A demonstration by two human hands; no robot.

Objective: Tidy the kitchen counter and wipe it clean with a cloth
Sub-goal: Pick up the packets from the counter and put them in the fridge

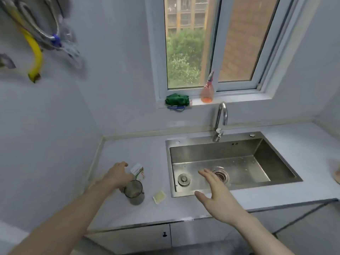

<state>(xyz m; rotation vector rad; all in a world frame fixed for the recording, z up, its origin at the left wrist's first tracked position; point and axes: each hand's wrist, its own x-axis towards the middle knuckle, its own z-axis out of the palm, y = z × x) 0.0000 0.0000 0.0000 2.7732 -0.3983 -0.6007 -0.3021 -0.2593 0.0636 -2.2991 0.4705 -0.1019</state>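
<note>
Your left hand (117, 174) reaches over the tabletop (128, 153), its grip loosely curled and holding nothing, with the small carton (138, 171) just beyond its fingertips and the dark glass cup (134, 192) just right of the wrist. Your right hand (215, 196) hovers spread and empty at the sink's (257, 150) near rim. The green cloth (177, 100) lies on the windowsill, far beyond both hands.

Green cloth (177, 100) (orange spray bottle (207, 91))

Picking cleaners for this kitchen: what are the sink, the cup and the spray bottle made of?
Sink: brushed stainless steel, going by its grey sheen. Cup: probably smoky translucent plastic or glass; you see through it. Spray bottle: likely orange translucent plastic, since light passes through.
</note>
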